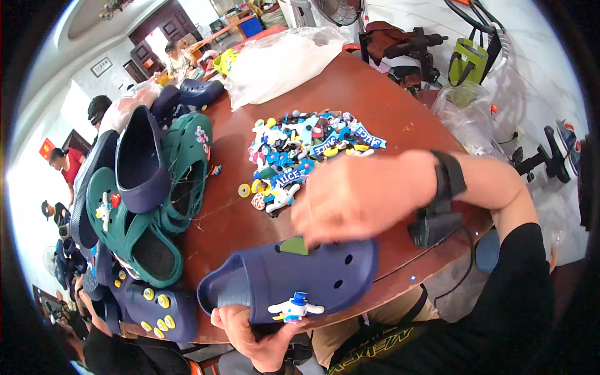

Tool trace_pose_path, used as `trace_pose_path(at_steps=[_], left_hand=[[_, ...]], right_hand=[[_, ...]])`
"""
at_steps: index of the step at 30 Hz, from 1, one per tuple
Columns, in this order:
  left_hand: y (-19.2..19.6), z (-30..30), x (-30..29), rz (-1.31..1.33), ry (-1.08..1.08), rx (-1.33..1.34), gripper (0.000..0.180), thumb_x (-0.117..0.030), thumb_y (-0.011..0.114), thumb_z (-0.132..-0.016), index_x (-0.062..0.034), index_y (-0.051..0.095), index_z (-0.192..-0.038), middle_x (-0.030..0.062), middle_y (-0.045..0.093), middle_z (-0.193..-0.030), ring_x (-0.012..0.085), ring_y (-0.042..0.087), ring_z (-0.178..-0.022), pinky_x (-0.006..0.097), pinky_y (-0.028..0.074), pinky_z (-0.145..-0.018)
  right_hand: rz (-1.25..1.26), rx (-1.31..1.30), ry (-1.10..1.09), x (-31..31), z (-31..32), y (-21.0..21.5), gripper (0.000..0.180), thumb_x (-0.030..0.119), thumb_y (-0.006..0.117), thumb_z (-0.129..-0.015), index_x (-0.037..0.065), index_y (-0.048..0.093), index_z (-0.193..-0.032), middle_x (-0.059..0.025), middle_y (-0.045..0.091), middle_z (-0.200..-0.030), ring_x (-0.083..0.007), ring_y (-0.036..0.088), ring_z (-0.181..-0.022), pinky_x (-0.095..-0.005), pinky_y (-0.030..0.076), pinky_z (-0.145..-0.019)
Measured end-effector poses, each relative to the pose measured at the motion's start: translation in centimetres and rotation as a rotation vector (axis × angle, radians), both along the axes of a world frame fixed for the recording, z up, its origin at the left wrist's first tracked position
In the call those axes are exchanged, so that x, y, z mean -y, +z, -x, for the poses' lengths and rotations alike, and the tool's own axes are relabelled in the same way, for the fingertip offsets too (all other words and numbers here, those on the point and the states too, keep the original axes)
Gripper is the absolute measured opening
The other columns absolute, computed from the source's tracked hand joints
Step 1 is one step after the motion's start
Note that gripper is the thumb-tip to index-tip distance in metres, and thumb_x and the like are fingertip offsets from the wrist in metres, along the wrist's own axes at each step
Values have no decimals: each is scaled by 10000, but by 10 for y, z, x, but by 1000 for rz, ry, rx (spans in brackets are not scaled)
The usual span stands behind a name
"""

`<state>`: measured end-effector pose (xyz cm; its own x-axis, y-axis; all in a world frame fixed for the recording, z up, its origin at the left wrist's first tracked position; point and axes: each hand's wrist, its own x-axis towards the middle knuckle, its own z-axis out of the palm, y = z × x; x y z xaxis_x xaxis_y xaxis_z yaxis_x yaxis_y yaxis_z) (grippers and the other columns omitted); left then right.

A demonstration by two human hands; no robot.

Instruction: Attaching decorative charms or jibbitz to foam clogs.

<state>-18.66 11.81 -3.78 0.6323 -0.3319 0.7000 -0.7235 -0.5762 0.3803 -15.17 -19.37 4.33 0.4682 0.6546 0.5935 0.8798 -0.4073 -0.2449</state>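
A navy-blue clog (312,281) with round holes lies at the table's near edge, its toe to the right. My left hand (259,337) is closed on the clog's near side by the heel. Close to its fingers, a white long-eared character charm (296,307) with a blue hat sits on that side. Above the clog's far side is my right hand (359,197), smeared by motion, its fingers pointing down. At its fingertips a green half-round piece (294,246) shows against the clog; whether the fingers hold it is unclear.
Beyond the right hand lies a heap of mixed shoe charms (306,144) on the reddish-brown table (231,144). Green clogs (153,250) and navy clogs (142,162) are piled to the left. A clear plastic bag (281,62) lies at the back. Other people are in the background.
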Motion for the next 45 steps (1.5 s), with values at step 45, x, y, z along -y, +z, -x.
trace_pose_path(at_steps=[45], left_hand=[[-1, 1, 7, 36, 19, -43, 819, -385, 962, -431, -25, 557, -1045, 61, 439, -974, 253, 427, -985, 367, 370, -865]], right_hand=[[-184, -802, 59, 17, 8, -1, 258, 241, 635, -957, 0, 684, -1034, -31, 709, -912, -84, 626, -811, -254, 501, -736]])
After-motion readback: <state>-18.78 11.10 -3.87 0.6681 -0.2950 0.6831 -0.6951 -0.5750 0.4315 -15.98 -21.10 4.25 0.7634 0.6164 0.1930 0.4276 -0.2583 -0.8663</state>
